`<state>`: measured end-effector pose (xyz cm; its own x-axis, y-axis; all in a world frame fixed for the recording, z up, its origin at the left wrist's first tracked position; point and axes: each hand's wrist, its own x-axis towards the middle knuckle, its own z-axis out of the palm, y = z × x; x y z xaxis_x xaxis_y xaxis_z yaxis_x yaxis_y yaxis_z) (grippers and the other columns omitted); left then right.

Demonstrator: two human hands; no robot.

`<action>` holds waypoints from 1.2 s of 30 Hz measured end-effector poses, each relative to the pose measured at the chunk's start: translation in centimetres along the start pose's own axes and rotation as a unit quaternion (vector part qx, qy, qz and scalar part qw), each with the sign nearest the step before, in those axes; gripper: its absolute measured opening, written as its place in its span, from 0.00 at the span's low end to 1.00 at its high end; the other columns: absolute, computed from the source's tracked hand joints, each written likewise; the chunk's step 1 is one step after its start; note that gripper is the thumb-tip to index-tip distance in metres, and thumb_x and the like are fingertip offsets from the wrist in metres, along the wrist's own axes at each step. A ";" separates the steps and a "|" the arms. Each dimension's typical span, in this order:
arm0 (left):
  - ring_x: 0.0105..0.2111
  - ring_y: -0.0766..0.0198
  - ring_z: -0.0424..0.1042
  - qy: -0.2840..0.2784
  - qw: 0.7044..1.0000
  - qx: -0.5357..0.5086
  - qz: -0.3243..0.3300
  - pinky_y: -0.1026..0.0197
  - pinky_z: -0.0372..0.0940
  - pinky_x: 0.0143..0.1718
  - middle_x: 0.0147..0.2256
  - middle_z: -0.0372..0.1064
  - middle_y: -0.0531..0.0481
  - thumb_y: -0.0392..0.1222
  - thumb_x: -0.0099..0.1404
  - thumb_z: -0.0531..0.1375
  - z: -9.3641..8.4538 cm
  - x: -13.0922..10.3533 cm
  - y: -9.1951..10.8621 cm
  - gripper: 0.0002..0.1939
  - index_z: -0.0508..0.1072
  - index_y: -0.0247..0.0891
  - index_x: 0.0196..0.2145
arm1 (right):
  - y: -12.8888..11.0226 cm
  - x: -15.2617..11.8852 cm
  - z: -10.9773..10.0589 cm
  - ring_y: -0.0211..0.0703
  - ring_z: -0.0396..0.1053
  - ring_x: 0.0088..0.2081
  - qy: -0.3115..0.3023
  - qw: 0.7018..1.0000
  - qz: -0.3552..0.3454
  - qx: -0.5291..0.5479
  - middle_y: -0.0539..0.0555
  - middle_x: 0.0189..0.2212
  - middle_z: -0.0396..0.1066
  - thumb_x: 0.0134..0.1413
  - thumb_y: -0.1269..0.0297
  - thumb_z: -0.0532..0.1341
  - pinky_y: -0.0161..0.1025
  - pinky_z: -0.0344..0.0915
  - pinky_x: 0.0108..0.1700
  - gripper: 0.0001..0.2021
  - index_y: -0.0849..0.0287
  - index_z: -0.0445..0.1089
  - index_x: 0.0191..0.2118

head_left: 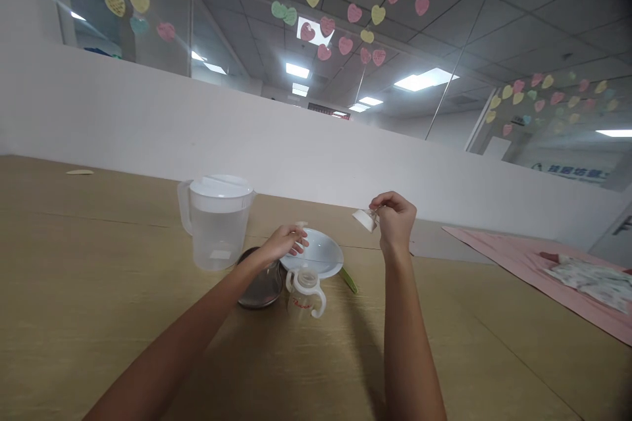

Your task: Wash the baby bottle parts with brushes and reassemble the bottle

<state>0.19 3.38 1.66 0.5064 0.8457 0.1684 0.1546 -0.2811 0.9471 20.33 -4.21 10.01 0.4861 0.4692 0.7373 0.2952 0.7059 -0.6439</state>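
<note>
My right hand (397, 216) is raised above the table at the right, fingers closed on a small white bottle cap (365, 219) with a clear part beside the fingertips. Over the white bowl (323, 256) is my left hand (287, 241), its fingers curled around a small translucent piece (302, 224) whose kind I cannot make out. A clear baby bottle (303, 299) with two white handles and red lettering stands upright, uncapped, in front of the bowl. Left of it, partly hidden by my left forearm, is a round dark-rimmed dish (261, 286).
A lidded clear plastic pitcher (220, 223) stands left of my left hand. A green handle (349, 279) sticks out beside the bowl. Pink cloth (494, 253) with a patterned fabric (592, 283) lies at the right. A low white wall (296, 145) runs behind the table (197, 368).
</note>
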 end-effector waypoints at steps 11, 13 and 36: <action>0.23 0.65 0.65 0.022 0.992 0.125 0.010 0.65 0.56 0.23 0.21 0.66 0.52 0.40 0.49 0.55 0.3 1.0 -2.8 0.07 0.67 0.33 0.26 | 0.2 -0.5 1.3 0.35 0.59 0.22 -0.048 0.998 0.011 -0.031 0.48 0.16 0.63 0.25 0.72 0.47 0.32 0.53 0.24 0.10 0.60 0.64 0.17; 0.24 0.65 0.65 0.026 0.990 0.136 0.007 0.66 0.56 0.23 0.21 0.65 0.53 0.39 0.50 0.54 0.0 1.3 -3.0 0.08 0.67 0.32 0.29 | 0.3 -0.5 1.4 0.35 0.59 0.22 -0.058 0.997 0.017 -0.040 0.48 0.16 0.63 0.25 0.72 0.47 0.32 0.53 0.24 0.10 0.60 0.64 0.17; 0.43 0.60 0.69 -0.014 0.972 0.113 0.204 0.61 0.65 0.41 0.45 0.69 0.48 0.45 0.54 0.61 0.1 -3.9 6.9 0.28 0.62 0.40 0.52 | 0.1 -2.5 4.3 0.38 0.61 0.25 -0.200 0.974 0.031 -0.106 0.49 0.21 0.65 0.31 0.71 0.50 0.35 0.59 0.29 0.09 0.59 0.67 0.21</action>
<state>-0.60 -1.88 7.48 0.5869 0.6311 0.5072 0.1168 -0.6859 0.7183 15.58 -2.98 8.98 0.1608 0.7064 0.6893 0.4590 0.5647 -0.6858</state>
